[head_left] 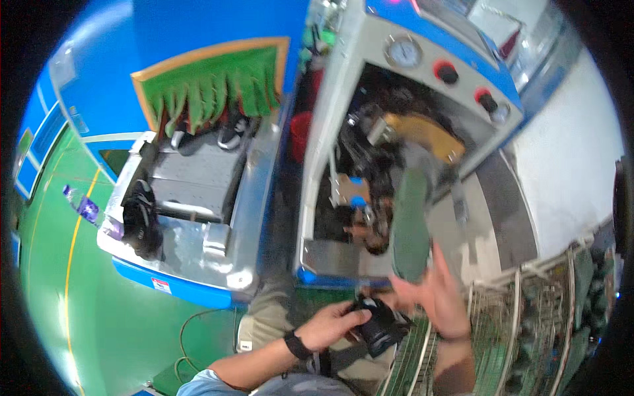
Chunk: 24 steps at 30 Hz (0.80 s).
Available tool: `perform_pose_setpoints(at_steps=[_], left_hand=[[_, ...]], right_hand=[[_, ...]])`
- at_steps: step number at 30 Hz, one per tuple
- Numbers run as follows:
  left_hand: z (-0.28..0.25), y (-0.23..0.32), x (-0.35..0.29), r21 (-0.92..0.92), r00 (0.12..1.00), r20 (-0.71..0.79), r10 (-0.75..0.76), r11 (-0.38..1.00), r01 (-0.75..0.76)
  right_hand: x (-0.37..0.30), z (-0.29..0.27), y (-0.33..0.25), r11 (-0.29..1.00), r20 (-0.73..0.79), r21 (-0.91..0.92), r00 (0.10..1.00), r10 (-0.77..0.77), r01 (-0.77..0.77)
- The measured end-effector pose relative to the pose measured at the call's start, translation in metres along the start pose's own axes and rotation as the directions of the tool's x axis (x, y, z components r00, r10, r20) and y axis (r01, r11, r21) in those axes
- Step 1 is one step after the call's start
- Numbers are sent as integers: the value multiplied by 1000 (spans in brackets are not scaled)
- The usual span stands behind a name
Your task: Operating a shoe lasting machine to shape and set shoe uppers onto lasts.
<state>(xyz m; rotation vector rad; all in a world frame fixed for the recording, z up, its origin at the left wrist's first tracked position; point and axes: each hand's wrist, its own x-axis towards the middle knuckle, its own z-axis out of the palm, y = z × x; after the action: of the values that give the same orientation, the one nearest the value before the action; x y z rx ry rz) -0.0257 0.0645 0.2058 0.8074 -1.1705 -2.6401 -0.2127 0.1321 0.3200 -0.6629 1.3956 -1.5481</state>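
Observation:
My left hand [333,323], with a black band at its wrist, is closed on a black shoe [380,330] in front of my body. To its right, my right hand [432,290] has its thumb and fingers spread apart, slightly blurred. They lie around the near end of a long green shoe last [409,228]; whether they touch it I cannot tell. The last reaches up into the open bay of a grey and blue machine [330,171]. Inside that bay a yellow-brown curved part [429,135] sits above dark metal fittings.
Wire racks [515,323] holding several dark green pieces stand at the lower right. On the left, a machine with a conveyor [191,175] carries black-and-white shoes [232,132] beneath a green strip curtain [211,82]. A black shoe [140,218] and a purple-labelled bottle [82,204] are at its side.

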Motion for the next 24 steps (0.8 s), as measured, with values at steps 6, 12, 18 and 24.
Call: perform_pose_setpoints(at_steps=[6,12,18,24], left_hand=[[-10,25,-28,549,968,-26,249,813,-194],[4,-12,-16,673,987,55,151,724,-149],[15,-110,12,735,890,452,58,541,-409],[77,-138,3,627,623,749,226,63,-777]], right_hand=[[64,28,-18,962,19,223,986,-166,158],[-116,-115,10,629,-137,-709,813,-566,319],[-373,-135,25,477,-662,-715,273,-698,-511],[-562,-120,32,406,-561,-8,-332,-758,-914]])
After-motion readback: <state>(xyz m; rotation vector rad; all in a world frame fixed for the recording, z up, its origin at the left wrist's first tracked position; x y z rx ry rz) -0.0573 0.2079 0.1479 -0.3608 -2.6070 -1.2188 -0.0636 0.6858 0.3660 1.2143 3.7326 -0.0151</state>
